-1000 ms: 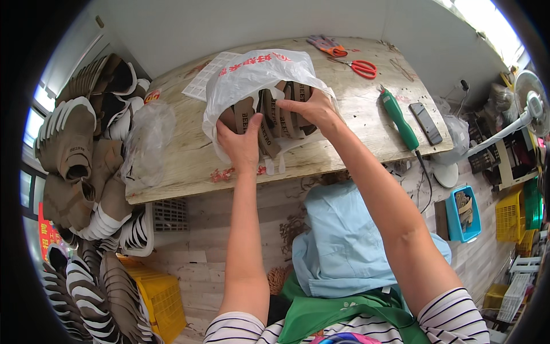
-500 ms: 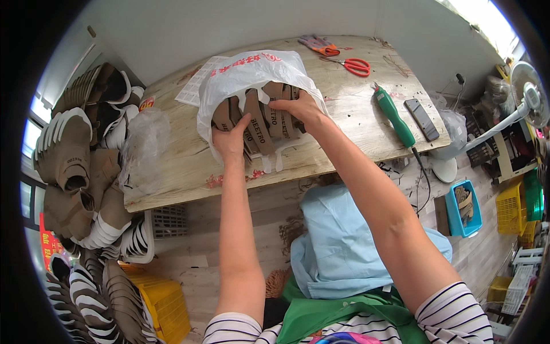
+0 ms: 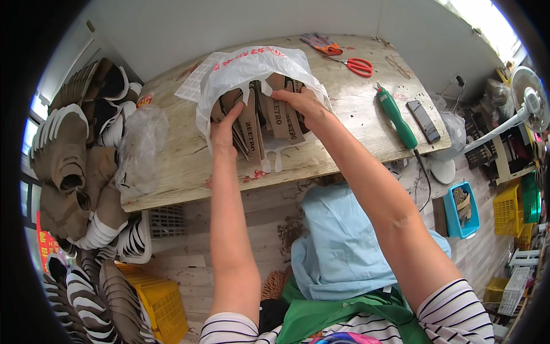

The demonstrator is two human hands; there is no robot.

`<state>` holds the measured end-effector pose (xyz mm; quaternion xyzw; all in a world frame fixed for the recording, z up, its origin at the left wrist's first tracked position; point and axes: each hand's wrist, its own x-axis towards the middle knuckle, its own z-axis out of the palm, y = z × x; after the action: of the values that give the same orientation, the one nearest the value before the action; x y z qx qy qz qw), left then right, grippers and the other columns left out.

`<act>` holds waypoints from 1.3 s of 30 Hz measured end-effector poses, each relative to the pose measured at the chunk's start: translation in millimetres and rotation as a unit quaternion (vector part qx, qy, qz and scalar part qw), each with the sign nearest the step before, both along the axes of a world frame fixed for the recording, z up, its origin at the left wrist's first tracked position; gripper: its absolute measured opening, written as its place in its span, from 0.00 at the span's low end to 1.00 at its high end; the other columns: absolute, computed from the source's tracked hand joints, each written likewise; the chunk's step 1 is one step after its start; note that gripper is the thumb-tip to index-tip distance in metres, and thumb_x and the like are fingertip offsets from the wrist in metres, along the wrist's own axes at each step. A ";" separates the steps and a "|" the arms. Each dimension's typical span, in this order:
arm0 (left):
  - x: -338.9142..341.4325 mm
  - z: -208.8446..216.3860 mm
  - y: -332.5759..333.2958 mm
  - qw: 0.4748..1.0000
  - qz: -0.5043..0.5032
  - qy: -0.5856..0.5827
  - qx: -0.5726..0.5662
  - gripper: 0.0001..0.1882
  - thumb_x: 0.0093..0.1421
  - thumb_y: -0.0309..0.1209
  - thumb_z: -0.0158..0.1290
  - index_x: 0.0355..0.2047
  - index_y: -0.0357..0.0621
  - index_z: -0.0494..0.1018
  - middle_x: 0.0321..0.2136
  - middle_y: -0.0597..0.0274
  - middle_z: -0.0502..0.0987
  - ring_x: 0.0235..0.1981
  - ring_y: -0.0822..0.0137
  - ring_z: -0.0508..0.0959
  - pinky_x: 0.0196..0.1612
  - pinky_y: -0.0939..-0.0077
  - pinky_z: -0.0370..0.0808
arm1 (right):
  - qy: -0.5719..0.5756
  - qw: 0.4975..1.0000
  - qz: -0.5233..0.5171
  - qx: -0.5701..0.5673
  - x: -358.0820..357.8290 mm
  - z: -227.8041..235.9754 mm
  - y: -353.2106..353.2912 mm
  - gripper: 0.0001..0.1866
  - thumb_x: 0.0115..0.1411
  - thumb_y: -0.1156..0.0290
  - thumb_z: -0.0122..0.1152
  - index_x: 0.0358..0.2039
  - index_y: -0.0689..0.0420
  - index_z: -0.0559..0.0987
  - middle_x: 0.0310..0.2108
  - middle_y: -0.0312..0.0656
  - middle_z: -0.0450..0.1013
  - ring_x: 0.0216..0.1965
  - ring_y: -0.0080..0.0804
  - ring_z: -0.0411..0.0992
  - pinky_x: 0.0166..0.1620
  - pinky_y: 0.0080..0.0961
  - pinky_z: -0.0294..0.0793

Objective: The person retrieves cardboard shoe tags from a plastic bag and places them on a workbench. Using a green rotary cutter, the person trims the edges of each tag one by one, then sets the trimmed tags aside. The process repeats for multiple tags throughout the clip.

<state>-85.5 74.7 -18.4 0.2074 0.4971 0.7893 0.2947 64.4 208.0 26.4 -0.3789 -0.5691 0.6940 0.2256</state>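
Note:
A white plastic bag (image 3: 252,62) with red print lies on the wooden table, its mouth toward me. Bundles of brown printed straps (image 3: 250,129), which look like shoe straps, stick out of the mouth. My left hand (image 3: 225,133) grips the left bundle, thumb on top and fingers down its outer side. My right hand (image 3: 303,106) holds the right-hand straps (image 3: 279,121), its thumb across their upper ends and the other fingers partly under the bag's edge. A dark gap shows between the two bundles. The bag covers the far ends of the straps.
Red-handled scissors (image 3: 356,66), a work glove (image 3: 322,43), a green corded tool (image 3: 396,117) and a phone (image 3: 423,121) lie on the table's right side. A clear bag (image 3: 140,149) sits at its left edge. Stacked brown shoe uppers (image 3: 63,143) crowd the left. A fan (image 3: 527,97) stands right.
My hands have spread slightly apart, the left one moving left. The straps between them have separated and fanned out, with a wider gap in the middle. The bag has shifted a little.

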 end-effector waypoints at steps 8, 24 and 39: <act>17.3 0.2 4.7 0.998 0.060 0.028 0.006 0.38 0.49 0.27 0.68 0.60 0.40 0.64 0.53 0.57 0.73 0.53 0.61 0.73 0.57 0.68 0.69 | 0.116 0.991 0.034 -0.049 -2.0 3.2 9.6 0.29 0.51 0.61 0.73 0.50 0.62 0.74 0.41 0.45 0.77 0.40 0.35 0.78 0.42 0.36 0.80; -10.0 32.8 -43.3 0.987 0.144 -0.043 0.052 0.36 0.54 0.30 0.64 0.60 0.35 0.62 0.54 0.54 0.71 0.52 0.61 0.74 0.54 0.65 0.74 | 0.108 0.983 0.124 -0.087 -73.0 21.9 -43.4 0.28 0.56 0.60 0.67 0.53 0.64 0.72 0.45 0.49 0.77 0.41 0.39 0.78 0.45 0.38 0.80; 65.0 67.4 -73.8 0.983 0.025 -0.158 0.084 0.27 0.63 0.40 0.57 0.55 0.34 0.67 0.48 0.56 0.76 0.47 0.65 0.78 0.48 0.69 0.78 | 0.120 0.969 0.127 -0.176 -0.1 51.0 -89.5 0.28 0.61 0.51 0.62 0.50 0.62 0.76 0.45 0.43 0.78 0.44 0.31 0.77 0.48 0.30 0.77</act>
<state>-20.5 0.9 49.0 0.0917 0.3807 0.8583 0.3316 64.3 118.5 77.4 -0.2512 -0.4506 0.8464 0.1320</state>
